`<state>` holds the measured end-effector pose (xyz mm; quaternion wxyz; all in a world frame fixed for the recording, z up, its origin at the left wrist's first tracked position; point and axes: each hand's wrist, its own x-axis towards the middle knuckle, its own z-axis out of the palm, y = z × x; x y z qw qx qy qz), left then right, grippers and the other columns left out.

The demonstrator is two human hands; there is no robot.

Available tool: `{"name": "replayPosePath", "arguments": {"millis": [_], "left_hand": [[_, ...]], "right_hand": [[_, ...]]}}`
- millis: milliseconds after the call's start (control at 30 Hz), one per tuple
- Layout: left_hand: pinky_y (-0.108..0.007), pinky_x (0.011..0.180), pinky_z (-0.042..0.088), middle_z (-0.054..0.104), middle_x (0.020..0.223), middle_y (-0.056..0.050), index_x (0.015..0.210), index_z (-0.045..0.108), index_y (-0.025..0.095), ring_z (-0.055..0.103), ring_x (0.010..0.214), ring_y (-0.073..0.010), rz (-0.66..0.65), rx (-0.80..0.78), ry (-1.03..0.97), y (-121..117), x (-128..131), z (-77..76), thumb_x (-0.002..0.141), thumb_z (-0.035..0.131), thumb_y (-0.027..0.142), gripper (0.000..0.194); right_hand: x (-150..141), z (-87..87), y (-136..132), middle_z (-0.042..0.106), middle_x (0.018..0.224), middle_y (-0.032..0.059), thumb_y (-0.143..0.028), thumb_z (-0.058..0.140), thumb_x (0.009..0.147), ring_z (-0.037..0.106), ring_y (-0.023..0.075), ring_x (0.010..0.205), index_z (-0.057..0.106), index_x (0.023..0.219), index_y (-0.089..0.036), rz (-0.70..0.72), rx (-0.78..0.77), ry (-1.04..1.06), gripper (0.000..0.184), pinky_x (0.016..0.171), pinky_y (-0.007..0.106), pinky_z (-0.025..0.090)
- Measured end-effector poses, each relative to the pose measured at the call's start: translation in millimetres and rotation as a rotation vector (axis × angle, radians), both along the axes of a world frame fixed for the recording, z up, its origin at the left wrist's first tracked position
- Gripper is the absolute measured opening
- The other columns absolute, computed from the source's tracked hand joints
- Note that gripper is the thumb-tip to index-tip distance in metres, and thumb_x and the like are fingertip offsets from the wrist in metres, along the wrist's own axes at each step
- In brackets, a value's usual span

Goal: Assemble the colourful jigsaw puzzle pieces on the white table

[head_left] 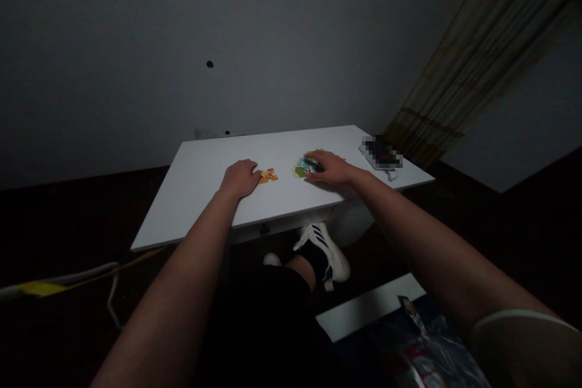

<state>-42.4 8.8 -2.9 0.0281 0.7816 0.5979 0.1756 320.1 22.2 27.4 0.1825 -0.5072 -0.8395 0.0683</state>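
Note:
Small orange and yellow jigsaw puzzle pieces (268,176) lie together on the white table. Beside their left edge rests my left hand (240,179), laid on the tabletop with its thumb side touching them. To the right is a cluster of blue and green puzzle pieces (300,170). Above that cluster is my right hand (331,168), its thumb and fingers curled around a dark green puzzle piece (313,162). Part of the cluster is hidden under the right hand.
The white table (200,194) stands near a grey wall. A pixelated dark item (382,153) lies at its right end. Below the front edge are a white striped shoe (325,248) and my legs. A clear plastic package (436,351) lies at lower right; a curtain (436,73) hangs behind.

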Motion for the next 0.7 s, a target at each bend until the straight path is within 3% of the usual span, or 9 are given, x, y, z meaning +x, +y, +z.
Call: {"name": "replayPosePath", "arguments": {"millis": [67, 167, 300, 467, 600, 700], "left_hand": [[-0.052, 0.119, 0.052, 0.077, 0.147, -0.017, 0.136, 0.079, 0.023, 0.068, 0.136, -0.0356, -0.003, 0.011, -0.002, 1, -1, -1.1, 0.110, 0.055, 0.043, 0.041], [-0.052, 0.119, 0.052, 0.077, 0.148, -0.016, 0.136, 0.079, 0.024, 0.068, 0.137, -0.0350, -0.005, 0.009, 0.001, 2, -1, -2.5, 0.110, 0.055, 0.044, 0.041], [-0.053, 0.121, 0.051, 0.076, 0.149, -0.017, 0.135, 0.080, 0.023, 0.067, 0.139, -0.0367, -0.005, 0.003, -0.014, 3, -1, -3.0, 0.110, 0.056, 0.044, 0.040], [-0.054, 0.119, 0.053, 0.078, 0.147, -0.017, 0.134, 0.081, 0.024, 0.068, 0.136, -0.0370, -0.002, 0.001, -0.014, 2, 0, -2.3, 0.109, 0.056, 0.044, 0.040], [-0.053, 0.120, 0.052, 0.078, 0.149, -0.015, 0.137, 0.080, 0.025, 0.068, 0.138, -0.0361, 0.005, -0.001, -0.038, 2, 0, -2.7, 0.109, 0.056, 0.043, 0.041], [-0.053, 0.120, 0.052, 0.077, 0.151, -0.016, 0.138, 0.080, 0.023, 0.068, 0.139, -0.0368, 0.006, -0.002, -0.035, 2, 0, -3.3, 0.109, 0.056, 0.043, 0.042]], "right_hand": [[-5, -0.7, -5, 0.070, 0.162, 0.0141, -0.036, 0.096, 0.086, 0.062, 0.0409, 0.152, 0.079, 0.148, -0.029, 0.056, -0.040, -0.039, 0.065, 0.131, 0.057, 0.047], [-1, 6.3, -5, 0.072, 0.159, 0.0147, -0.023, 0.093, 0.084, 0.065, 0.0390, 0.148, 0.080, 0.147, -0.029, 0.042, -0.048, -0.045, 0.064, 0.128, 0.054, 0.051], [14, 18.9, -4, 0.081, 0.142, 0.0170, -0.017, 0.093, 0.080, 0.077, 0.0367, 0.124, 0.083, 0.142, -0.023, -0.030, -0.094, -0.007, 0.063, 0.115, 0.050, 0.059], [34, 21.8, -5, 0.086, 0.109, 0.0110, -0.012, 0.091, 0.080, 0.080, 0.0274, 0.097, 0.087, 0.129, -0.021, -0.198, -0.168, 0.265, 0.050, 0.096, 0.043, 0.066], [53, 18.4, 1, 0.084, 0.110, 0.0123, -0.015, 0.085, 0.087, 0.079, 0.0253, 0.095, 0.085, 0.130, -0.020, -0.414, -0.070, 0.513, 0.043, 0.089, 0.040, 0.066], [67, 14.6, 7, 0.083, 0.112, 0.0147, -0.016, 0.082, 0.089, 0.079, 0.0268, 0.094, 0.084, 0.128, -0.019, -0.613, 0.000, 0.571, 0.040, 0.088, 0.041, 0.066]]}}
